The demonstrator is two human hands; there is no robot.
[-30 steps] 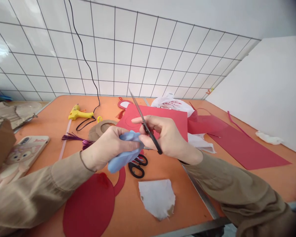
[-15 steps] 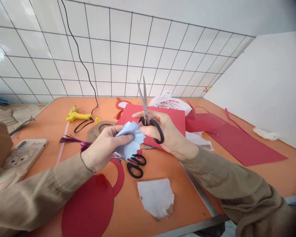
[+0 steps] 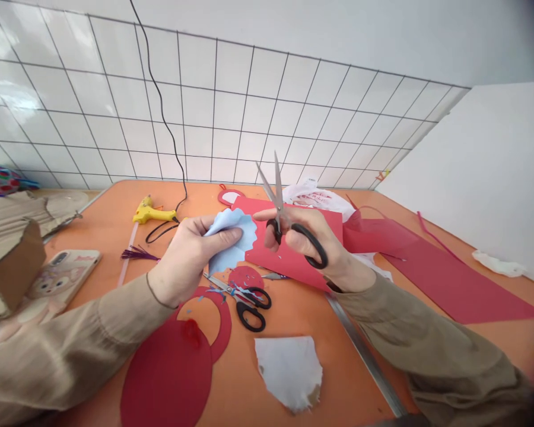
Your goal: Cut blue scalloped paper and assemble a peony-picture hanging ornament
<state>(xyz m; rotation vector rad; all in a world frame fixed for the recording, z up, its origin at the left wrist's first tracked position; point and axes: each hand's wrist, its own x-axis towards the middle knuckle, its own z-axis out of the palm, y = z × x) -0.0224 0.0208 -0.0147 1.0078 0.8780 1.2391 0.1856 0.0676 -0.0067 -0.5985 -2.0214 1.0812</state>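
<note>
A light blue piece with a scalloped edge (image 3: 244, 240) is pinched between the thumb and fingers of my left hand (image 3: 187, 255). To its right, my right hand (image 3: 320, 237) holds black-handled scissors (image 3: 278, 198), blades parted and pointing up, away from the blue piece. Below the hands a second pair of black-handled scissors (image 3: 250, 308) lies on the table among small blue scraps. Near it are a small red disc (image 3: 245, 276), a red ring (image 3: 225, 329) and a large red oval (image 3: 167, 379).
A yellow glue gun (image 3: 153, 212) with a black cord lies at the back left. A phone (image 3: 60, 279) and cardboard (image 3: 13, 267) are at the left. Red sheets (image 3: 449, 273) stretch right, and a whitish scrap (image 3: 289, 370) lies in front.
My right hand has moved right with the scissors, away from the blue piece. The blue piece has turned in my left hand, uncovering the small red disc. The whole view has shifted slightly.
</note>
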